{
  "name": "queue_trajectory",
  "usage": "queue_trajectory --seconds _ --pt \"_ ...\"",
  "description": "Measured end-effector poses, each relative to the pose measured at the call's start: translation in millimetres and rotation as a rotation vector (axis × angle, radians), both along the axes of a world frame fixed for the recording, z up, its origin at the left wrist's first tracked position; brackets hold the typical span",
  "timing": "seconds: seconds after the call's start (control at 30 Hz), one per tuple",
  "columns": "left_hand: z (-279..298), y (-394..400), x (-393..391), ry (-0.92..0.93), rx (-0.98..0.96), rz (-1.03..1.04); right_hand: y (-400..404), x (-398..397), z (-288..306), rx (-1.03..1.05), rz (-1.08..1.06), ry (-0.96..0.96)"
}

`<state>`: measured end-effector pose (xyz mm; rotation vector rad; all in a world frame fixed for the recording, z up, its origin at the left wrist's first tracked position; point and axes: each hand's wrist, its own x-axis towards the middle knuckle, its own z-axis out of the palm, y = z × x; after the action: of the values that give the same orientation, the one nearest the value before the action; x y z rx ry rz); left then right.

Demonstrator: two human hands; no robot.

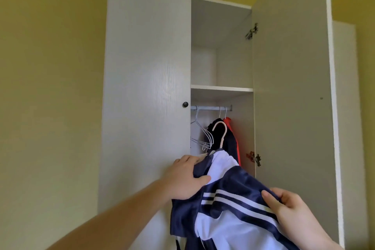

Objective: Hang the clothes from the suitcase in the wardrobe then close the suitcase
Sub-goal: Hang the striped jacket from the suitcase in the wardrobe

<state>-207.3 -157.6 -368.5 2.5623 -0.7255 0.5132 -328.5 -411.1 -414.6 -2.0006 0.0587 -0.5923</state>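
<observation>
A navy and white striped jacket point(229, 205) hangs on a pale hanger point(220, 134) whose hook rises in front of the open wardrobe point(221, 95). My left hand point(186, 178) grips the jacket's left shoulder, thumb curled over the fabric. My right hand point(288, 211) pinches the striped right shoulder and sleeve. The hanger's hook sits below the metal rail point(211, 108), not on it. On the rail hang a dark garment point(217, 134) and a red garment point(233, 136). The suitcase is out of view.
Several empty white wire hangers point(203, 138) hang at the rail's left. The wardrobe's left door point(146, 87) with a black knob point(185, 104) is shut; the right door point(292, 87) stands open. A shelf point(221, 88) sits above the rail. Yellow walls surround it.
</observation>
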Motion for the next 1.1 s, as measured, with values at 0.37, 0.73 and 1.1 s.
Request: queue_trajectory --seconds 0.37,0.73,1.1 --pt "-0.4 -21.7 41.1 0.066 0.045 0.025 -23.5 47.4 19.5 0.109 -0.165 -0.013" --pt "8.7 -89.2 189.4 -0.025 -0.055 -0.054 -29.7 163.8 -2.1 0.227 -0.160 0.019" --pt "64.5 -162.2 351.7 0.346 -0.245 0.025 -47.0 249.9 37.7 0.332 -0.226 0.157"
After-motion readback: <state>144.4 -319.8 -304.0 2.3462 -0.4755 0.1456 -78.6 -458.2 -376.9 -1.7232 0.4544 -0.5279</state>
